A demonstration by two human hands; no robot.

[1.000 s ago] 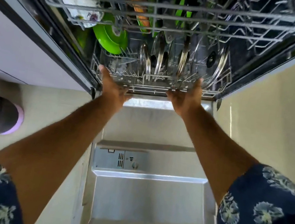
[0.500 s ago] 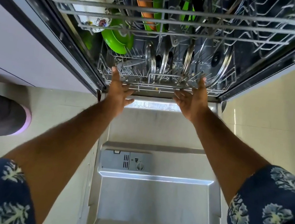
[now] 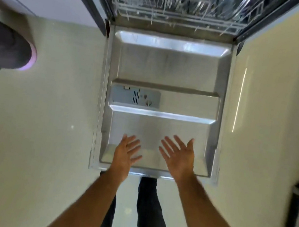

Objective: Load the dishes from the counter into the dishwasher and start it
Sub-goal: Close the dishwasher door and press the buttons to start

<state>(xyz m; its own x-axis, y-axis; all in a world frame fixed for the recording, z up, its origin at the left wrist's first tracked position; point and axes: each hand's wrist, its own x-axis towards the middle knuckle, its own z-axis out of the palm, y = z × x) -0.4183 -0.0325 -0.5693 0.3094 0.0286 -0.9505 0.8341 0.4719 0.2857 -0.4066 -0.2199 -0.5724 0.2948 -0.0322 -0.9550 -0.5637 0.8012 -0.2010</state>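
Over near door [image 3: 168, 68] edge, left hand [image 3: 125, 153] and right hand [image 3: 179, 156] spread flat, empty; lower rack [image 3: 173, 18] sits inside; door closing, starting left.

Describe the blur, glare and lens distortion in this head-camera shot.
Head view: the lower rack is smeared by motion blur; glare streaks the open door's ridges; wide-angle bending splays the dishwasher frame outward; both hands, left and right, stay fairly sharp.

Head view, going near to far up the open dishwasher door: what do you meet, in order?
Left hand and right hand over the door's near edge → detergent dispenser → door hinge end → lower rack inside the tub.
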